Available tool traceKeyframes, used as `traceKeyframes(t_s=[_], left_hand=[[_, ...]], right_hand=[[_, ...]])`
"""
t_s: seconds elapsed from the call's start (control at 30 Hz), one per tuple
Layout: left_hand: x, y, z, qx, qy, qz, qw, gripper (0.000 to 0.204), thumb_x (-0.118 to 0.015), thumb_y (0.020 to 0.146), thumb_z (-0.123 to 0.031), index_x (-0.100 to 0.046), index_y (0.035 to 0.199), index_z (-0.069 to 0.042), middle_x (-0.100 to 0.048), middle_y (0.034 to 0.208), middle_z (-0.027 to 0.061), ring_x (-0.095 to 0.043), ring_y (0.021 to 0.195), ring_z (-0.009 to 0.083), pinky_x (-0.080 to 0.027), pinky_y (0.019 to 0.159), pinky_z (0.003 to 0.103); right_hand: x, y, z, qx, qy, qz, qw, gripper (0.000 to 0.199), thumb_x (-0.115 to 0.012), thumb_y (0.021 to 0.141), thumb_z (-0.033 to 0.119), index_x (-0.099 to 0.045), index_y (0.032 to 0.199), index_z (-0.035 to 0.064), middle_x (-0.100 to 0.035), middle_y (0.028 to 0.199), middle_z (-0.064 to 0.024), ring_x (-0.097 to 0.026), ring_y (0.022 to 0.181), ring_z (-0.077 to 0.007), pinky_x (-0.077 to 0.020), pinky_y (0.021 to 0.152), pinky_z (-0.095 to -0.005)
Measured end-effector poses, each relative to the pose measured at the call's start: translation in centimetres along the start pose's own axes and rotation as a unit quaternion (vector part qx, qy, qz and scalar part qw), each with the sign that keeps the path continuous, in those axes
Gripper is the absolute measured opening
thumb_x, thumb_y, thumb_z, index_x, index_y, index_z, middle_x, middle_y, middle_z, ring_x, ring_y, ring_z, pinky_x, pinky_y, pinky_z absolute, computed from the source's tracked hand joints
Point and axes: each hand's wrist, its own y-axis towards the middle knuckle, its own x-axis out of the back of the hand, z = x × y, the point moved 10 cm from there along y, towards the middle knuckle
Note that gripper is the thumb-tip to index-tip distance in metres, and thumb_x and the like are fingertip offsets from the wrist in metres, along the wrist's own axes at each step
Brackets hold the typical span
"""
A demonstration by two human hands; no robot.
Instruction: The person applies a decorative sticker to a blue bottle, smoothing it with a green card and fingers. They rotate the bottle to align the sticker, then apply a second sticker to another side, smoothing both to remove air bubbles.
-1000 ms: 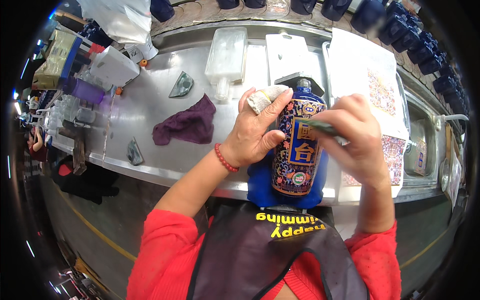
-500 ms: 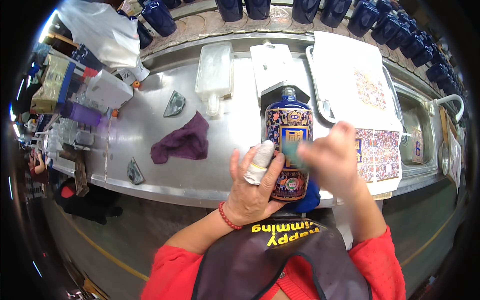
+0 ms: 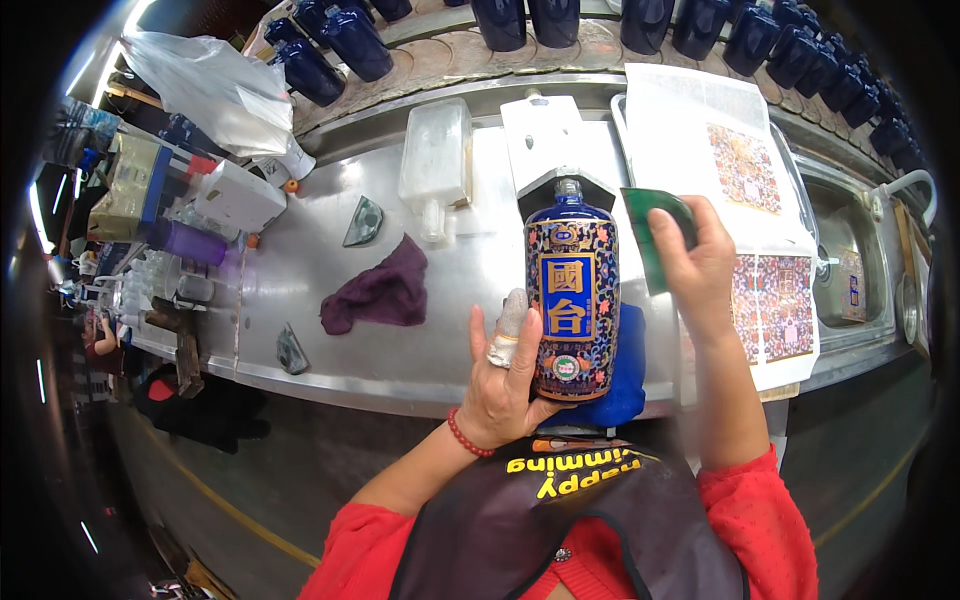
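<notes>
A dark blue bottle with an ornate patterned label leans back against a white and black stand, its neck pointing away from me. My left hand steadies its lower left side and base, one finger covered in a whitish wrap. My right hand pinches a flat green scraper, apart from the bottle on its right. Just right of the bottle's base is a blue cloth. Printed patterned label sheets lie to the right of my right hand.
On the steel table sit a purple cloth, two dark green scraper pieces and a clear bottle lying flat. Beyond is a conveyor with several blue bottles. A sink is at the right.
My right hand and the green scraper have moved from across the bottle's front to its right, uncovering the label. My left hand still holds the bottle.
</notes>
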Motion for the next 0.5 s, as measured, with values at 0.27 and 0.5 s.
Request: traceKeyframes(t_s=[0.27,0.5], left_hand=[[-0.2,-0.1,0.2,-0.008,0.005,0.020,1.000,0.099,-0.069,0.097,-0.041,-0.013,0.155,0.017,-0.064,0.137,0.0234,-0.057,0.134,0.0415,-0.003,0.123,0.063],[-0.2,0.0,0.0,-0.008,0.011,0.012,1.000,0.099,-0.070,0.097,-0.042,-0.015,0.155,0.015,-0.063,0.138,0.0250,-0.054,0.136,0.0434,-0.003,0.123,0.063]], right_hand=[[-4.3,-1.8,3.3,0.257,-0.201,0.155,0.933,0.050,-0.063,0.084,-0.006,-0.066,0.132,0.0056,-0.060,0.138,-0.0205,-0.056,0.127,-0.0409,-0.0481,0.108,-0.0459],[-3.4,-1.7,4.1,0.291,-0.228,0.099,0.924,0.052,-0.067,0.074,-0.008,-0.071,0.123,0.0084,-0.063,0.133,-0.0178,-0.058,0.120,-0.0399,-0.0511,0.100,-0.0456]])
